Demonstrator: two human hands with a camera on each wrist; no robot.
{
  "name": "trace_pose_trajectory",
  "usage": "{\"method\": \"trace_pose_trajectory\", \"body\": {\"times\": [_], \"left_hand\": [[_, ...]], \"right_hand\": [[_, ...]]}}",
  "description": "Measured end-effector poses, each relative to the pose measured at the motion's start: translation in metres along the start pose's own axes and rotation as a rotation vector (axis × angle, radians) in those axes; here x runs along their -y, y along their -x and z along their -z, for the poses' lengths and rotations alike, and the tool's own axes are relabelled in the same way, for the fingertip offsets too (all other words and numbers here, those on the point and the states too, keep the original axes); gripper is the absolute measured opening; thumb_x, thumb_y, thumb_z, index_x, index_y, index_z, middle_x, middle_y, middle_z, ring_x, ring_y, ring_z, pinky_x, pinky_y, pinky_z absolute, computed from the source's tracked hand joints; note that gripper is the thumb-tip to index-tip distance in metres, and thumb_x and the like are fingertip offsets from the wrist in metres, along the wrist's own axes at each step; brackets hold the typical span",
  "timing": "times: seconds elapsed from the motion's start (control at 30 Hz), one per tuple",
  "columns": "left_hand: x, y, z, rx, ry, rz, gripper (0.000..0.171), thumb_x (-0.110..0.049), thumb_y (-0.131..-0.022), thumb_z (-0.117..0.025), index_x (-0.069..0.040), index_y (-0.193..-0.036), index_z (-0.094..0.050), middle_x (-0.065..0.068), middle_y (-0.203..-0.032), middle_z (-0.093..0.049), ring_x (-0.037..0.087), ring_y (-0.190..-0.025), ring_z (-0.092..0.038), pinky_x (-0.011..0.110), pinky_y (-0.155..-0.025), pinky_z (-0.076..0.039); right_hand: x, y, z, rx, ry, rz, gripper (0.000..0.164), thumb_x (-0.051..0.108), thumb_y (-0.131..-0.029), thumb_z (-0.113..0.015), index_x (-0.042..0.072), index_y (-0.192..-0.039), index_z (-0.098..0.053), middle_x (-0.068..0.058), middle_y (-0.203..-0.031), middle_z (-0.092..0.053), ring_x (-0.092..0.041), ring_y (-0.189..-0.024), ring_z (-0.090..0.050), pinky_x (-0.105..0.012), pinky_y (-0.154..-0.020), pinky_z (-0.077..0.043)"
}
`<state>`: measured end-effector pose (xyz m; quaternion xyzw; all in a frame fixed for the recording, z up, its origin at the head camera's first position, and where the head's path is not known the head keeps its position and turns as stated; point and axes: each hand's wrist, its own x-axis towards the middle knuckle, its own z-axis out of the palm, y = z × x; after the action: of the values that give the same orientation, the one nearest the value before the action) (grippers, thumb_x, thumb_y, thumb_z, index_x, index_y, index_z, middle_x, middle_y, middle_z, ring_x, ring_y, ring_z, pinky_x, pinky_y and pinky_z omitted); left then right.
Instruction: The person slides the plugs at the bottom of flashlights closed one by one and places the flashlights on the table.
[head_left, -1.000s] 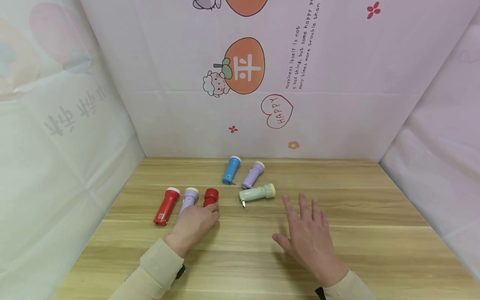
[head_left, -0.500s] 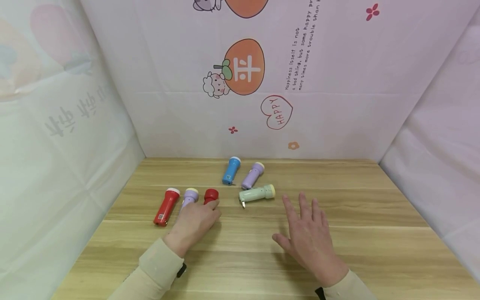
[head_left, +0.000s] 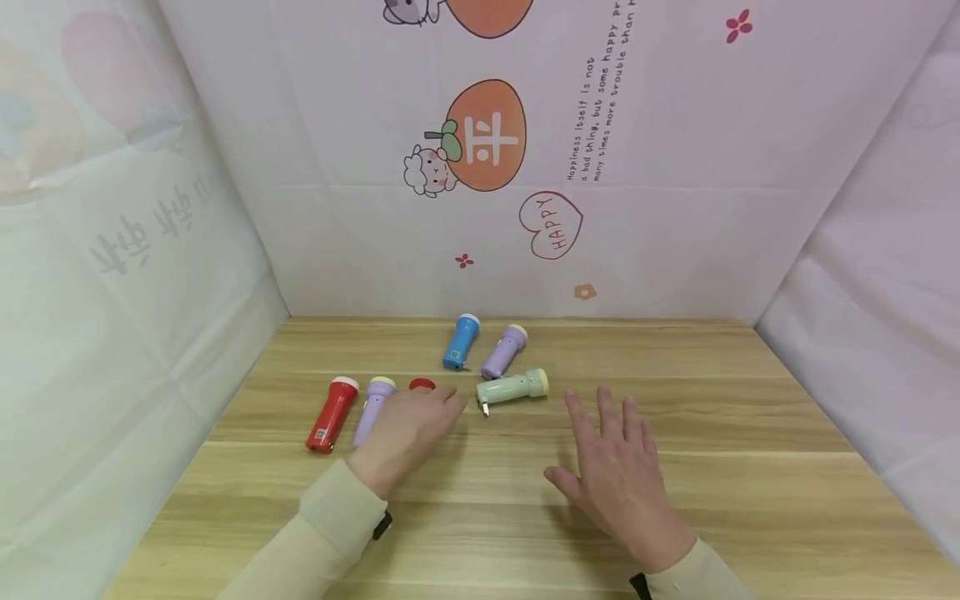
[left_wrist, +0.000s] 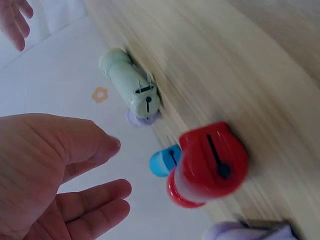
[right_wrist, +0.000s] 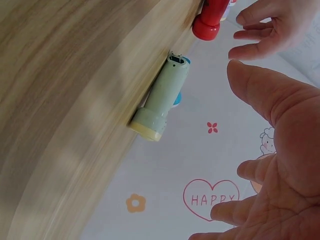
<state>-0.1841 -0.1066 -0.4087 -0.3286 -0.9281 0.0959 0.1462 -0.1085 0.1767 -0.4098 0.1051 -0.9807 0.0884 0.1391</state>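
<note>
My left hand [head_left: 411,429] holds nothing. Its fingers are loosely bent above the table, and in the left wrist view a gap separates them from a red flashlight [left_wrist: 212,162]. In the head view that hand hides most of this flashlight, leaving its red head [head_left: 422,384] visible. Left of it lie a purple flashlight [head_left: 371,414] and another red flashlight [head_left: 332,415] with a white rim. A pale green flashlight [head_left: 512,387], its metal plug prongs folded out, lies between the hands. My right hand [head_left: 618,479] is spread with straight fingers, touching no flashlight.
Behind the green flashlight lie a blue flashlight [head_left: 461,342] and a second purple flashlight [head_left: 503,352]. Printed white cloth [head_left: 645,242] closes off the back and both sides of the wooden table [head_left: 750,492].
My left hand has come off the red flashlight and moved right, toward the green one. The red flashlight stays on the table. My right hand has not moved.
</note>
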Motion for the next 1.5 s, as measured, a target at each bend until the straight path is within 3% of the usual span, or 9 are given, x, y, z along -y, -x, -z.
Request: {"method": "trace_pose_trajectory", "body": {"times": [0.13,0.23,0.53,0.87,1.2,1.5], "left_hand": [[-0.005,-0.008,-0.001,-0.073,0.008,-0.014,0.021,-0.007,-0.093,-0.077,-0.014,-0.110,-0.066,-0.001,-0.097,-0.069,0.017,-0.071,-0.063,0.032,-0.055,-0.052],[-0.009,-0.014,-0.003,-0.107,0.019,-0.006,0.015,-0.007,-0.094,-0.073,-0.016,-0.104,-0.066,-0.003,-0.090,-0.065,0.017,-0.066,-0.059,0.032,-0.051,-0.048],[-0.019,-0.033,-0.009,-0.122,0.055,0.001,0.011,-0.006,-0.097,-0.069,-0.012,-0.105,-0.066,-0.001,-0.090,-0.065,0.018,-0.069,-0.063,0.033,-0.050,-0.049],[-0.026,-0.047,-0.022,-0.152,0.035,0.029,0.020,-0.012,-0.100,-0.068,-0.012,-0.120,-0.069,0.001,-0.114,-0.071,0.020,-0.078,-0.069,0.035,-0.055,-0.056],[-0.031,-0.062,-0.026,-0.026,0.076,0.033,0.036,-0.015,-0.107,-0.058,-0.010,-0.143,-0.060,0.009,-0.142,-0.064,0.026,-0.118,-0.069,0.039,-0.089,-0.061],[-0.033,-0.070,-0.034,0.042,0.108,0.066,0.044,-0.021,-0.109,-0.055,-0.011,-0.152,-0.051,0.009,-0.152,-0.057,0.027,-0.131,-0.062,0.042,-0.098,-0.059]], "right_hand": [[-0.001,0.000,0.001,0.006,-0.002,-0.004,0.101,0.054,-0.083,-0.083,0.013,-0.163,-0.035,-0.037,-0.163,-0.026,-0.066,-0.144,-0.028,-0.078,-0.112,-0.029],[-0.002,0.001,0.001,0.006,-0.004,-0.003,0.101,0.054,-0.083,-0.083,0.013,-0.162,-0.035,-0.037,-0.163,-0.026,-0.066,-0.144,-0.027,-0.078,-0.112,-0.030],[-0.004,0.002,0.002,0.002,-0.001,-0.003,0.101,0.054,-0.083,-0.083,0.013,-0.162,-0.036,-0.037,-0.162,-0.027,-0.066,-0.144,-0.027,-0.078,-0.112,-0.030],[-0.005,0.002,0.001,0.002,0.015,0.001,0.102,0.056,-0.083,-0.083,0.013,-0.162,-0.036,-0.037,-0.162,-0.028,-0.065,-0.144,-0.030,-0.078,-0.111,-0.032],[-0.005,0.003,0.002,0.011,0.017,-0.011,0.102,0.055,-0.083,-0.083,0.013,-0.163,-0.035,-0.037,-0.162,-0.027,-0.066,-0.144,-0.029,-0.079,-0.110,-0.031],[-0.004,0.003,0.003,0.013,0.023,-0.013,0.104,0.055,-0.081,-0.085,0.013,-0.162,-0.035,-0.037,-0.162,-0.028,-0.066,-0.144,-0.028,-0.079,-0.109,-0.032]]}}
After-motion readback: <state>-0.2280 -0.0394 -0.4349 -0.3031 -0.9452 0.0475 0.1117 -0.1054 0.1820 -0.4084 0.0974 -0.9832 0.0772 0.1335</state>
